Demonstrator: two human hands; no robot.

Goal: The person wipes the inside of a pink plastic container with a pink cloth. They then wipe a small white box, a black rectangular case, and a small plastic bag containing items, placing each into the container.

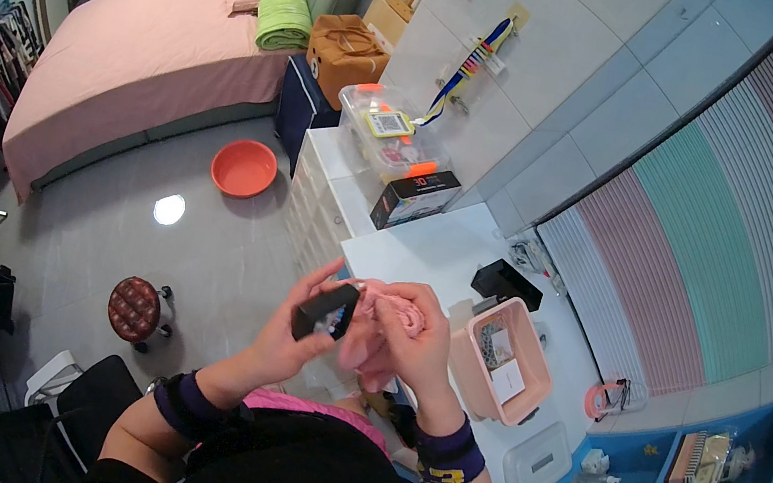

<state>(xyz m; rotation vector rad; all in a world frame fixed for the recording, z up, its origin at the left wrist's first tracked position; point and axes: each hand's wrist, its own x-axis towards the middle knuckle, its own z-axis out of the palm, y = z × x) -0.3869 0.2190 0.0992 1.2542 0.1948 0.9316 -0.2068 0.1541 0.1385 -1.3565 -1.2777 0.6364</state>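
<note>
In front of my body, my left hand (pixel 292 336) grips a small black box (pixel 326 312) with a patterned face turned partly towards me. Right beside it, my right hand (pixel 420 342) holds a bunched pink cloth (pixel 371 338), part of it rolled up under the fingers. The cloth hangs down between the two hands and meets the box's right side; whether they press together I cannot tell. To the right of my right hand stands a pink plastic bin (pixel 538 383) with cards and small items inside.
A white desk (pixel 399 259) bears a black box (pixel 507 283) and a clear lid (pixel 537 463). Blue shelving (pixel 634 448) holds several bottles. Drawers (pixel 316 208) carry a clear storage box (pixel 393 129). A red basin (pixel 244 170), a stool (pixel 134 309) and a black chair (pixel 104 394) stand on the floor.
</note>
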